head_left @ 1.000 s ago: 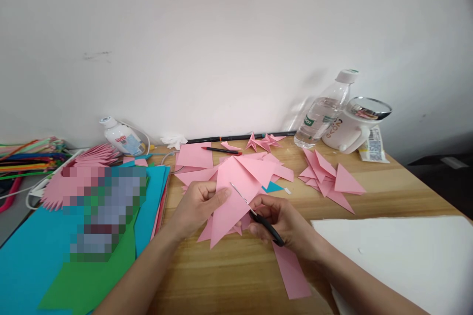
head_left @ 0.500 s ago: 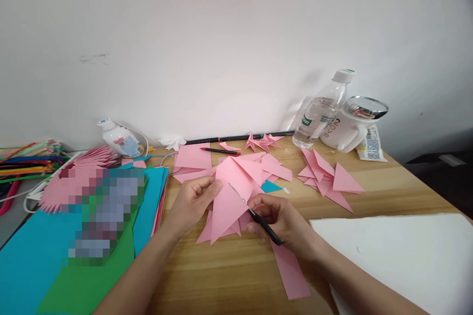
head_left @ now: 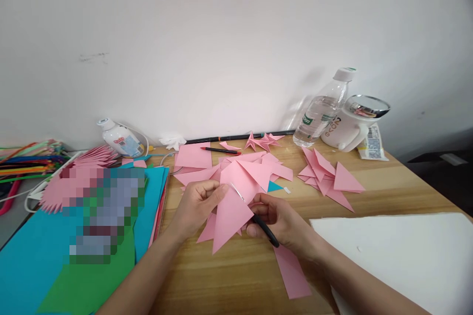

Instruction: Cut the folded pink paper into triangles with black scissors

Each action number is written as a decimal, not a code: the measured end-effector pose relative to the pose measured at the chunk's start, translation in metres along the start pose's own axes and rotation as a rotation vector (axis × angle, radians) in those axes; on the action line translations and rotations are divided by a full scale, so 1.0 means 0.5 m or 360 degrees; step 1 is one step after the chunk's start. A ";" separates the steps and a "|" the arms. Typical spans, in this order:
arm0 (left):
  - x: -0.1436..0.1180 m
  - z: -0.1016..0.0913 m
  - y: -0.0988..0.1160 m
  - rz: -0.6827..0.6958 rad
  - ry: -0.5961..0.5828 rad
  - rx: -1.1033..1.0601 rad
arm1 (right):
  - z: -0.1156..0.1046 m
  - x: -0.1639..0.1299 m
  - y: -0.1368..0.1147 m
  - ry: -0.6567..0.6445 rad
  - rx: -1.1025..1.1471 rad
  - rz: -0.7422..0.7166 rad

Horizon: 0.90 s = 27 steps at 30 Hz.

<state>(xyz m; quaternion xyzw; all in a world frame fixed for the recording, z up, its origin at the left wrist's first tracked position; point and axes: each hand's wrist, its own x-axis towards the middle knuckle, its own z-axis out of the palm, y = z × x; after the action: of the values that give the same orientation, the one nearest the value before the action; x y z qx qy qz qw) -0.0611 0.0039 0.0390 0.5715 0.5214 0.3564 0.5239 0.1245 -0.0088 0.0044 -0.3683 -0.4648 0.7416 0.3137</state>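
Note:
A folded sheet of pink paper (head_left: 233, 219) is pinched at its left edge by my left hand (head_left: 201, 202), thumb on top. Black-handled scissors (head_left: 266, 230) are in my right hand (head_left: 277, 216), which is closed around the handles. One scissor blade lies over the pink sheet, pointing up and left; the other blade is hidden by the paper. Beneath and behind the sheet lie more cut pink pieces (head_left: 279, 166). A pink strip (head_left: 293, 273) rests on the table below my right hand.
Folded pink triangles (head_left: 323, 172) lie to the right, near a white board (head_left: 395, 256). A water bottle (head_left: 320, 113) and a lidded mug (head_left: 349, 125) stand by the wall. Blue and green sheets (head_left: 33, 251) cover the left side. A black-and-red pen (head_left: 221, 151) lies behind.
Both hands have shifted slightly to the right with the pink sheet. The paper's lower tip has dropped a little, and the scissors have tilted a bit more steeply.

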 end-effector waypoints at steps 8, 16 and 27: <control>-0.001 -0.003 0.002 -0.0003 0.0000 0.0016 | -0.004 0.000 0.000 -0.0060 -0.0024 -0.0027; -0.004 -0.004 0.003 0.0029 -0.0001 0.0103 | -0.004 0.000 0.004 -0.0104 -0.0017 -0.0054; -0.005 -0.004 0.005 0.0066 -0.0021 0.0098 | 0.006 -0.004 -0.005 -0.0086 0.0015 -0.0035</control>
<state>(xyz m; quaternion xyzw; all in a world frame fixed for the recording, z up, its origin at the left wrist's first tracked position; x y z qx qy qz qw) -0.0629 0.0019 0.0423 0.6005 0.5167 0.3472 0.5018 0.1234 -0.0110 0.0084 -0.3415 -0.4736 0.7501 0.3107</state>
